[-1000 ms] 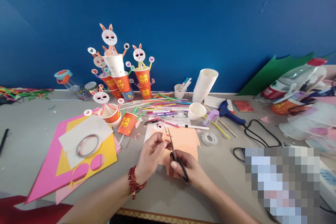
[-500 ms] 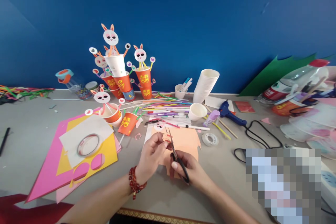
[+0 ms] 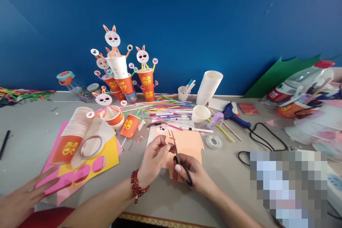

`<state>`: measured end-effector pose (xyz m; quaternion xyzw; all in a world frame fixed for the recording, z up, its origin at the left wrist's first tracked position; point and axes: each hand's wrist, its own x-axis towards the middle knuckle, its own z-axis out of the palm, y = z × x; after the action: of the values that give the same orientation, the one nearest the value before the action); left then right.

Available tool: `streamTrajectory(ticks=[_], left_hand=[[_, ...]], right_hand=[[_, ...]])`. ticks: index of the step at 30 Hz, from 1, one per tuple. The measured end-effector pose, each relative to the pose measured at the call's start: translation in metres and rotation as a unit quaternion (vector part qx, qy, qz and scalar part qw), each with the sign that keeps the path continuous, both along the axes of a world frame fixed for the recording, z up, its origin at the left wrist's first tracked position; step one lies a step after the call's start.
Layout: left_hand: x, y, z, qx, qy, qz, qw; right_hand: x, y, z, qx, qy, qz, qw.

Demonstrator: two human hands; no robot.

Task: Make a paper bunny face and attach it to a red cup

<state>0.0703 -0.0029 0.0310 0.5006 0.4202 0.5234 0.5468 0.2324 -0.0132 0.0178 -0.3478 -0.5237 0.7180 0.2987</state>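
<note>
My left hand [image 3: 156,155], with a red bead bracelet on its wrist, pinches a small orange paper piece [image 3: 170,140] near the middle front. Black-handled scissors [image 3: 182,171] are in my right hand [image 3: 191,171], their blades pointing up beside the small piece. Beneath both hands lies a larger orange paper sheet [image 3: 191,142] with an uneven edge. A small white rabbit face [image 3: 161,128] rests at the sheet's upper left.
Another person's hand [image 3: 24,196] is at the lower left, near a stack of red cups [image 3: 70,139] on coloured paper. Rabbit cup figures [image 3: 125,85], white cups [image 3: 208,87], a glue gun [image 3: 235,115], tape [image 3: 213,141] and pens stand or lie around.
A stack of red cups has appeared on the paper at left, and another person's spread hand has entered at the lower left. My hands and the scissors have hardly moved.
</note>
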Motion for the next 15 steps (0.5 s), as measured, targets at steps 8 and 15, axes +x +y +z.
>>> streamTrajectory(ticks=[8,15], left_hand=[[-0.0011,-0.0001,0.0002,-0.001,-0.007,-0.003,1.0],[-0.0018,0.0,-0.0007,0.003,-0.014,-0.009,1.0]], right_hand=[[0.0006,0.0,-0.0033,0.005,0.001,-0.002,1.0],[0.0015,0.0016,-0.0046,0.012,0.007,0.005,1.0]])
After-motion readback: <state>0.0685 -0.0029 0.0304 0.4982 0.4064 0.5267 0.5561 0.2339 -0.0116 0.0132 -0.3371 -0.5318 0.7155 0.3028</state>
